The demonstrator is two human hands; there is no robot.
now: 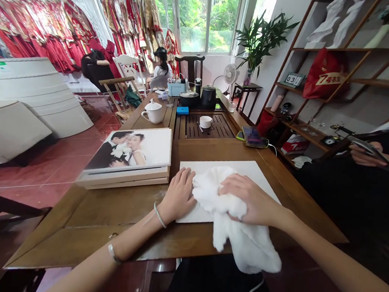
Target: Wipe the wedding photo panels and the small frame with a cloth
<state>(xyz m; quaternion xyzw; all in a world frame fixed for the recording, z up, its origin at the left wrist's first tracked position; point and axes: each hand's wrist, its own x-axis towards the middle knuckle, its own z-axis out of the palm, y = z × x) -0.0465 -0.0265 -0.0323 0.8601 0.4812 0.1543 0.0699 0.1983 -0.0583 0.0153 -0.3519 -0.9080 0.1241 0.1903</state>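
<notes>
The white cloth (210, 197) hides much of the white panel (247, 169); the album cover (153, 149) photo is partly blurred.

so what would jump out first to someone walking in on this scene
The two hands mid-frame: the right hand lies on a bunched white cloth over a white panel on the wooden table, with the left hand flat at the panel's left edge. Just left sits a stack of albums topped by a wedding photo. Far back left hangs a row of red garments.
</notes>
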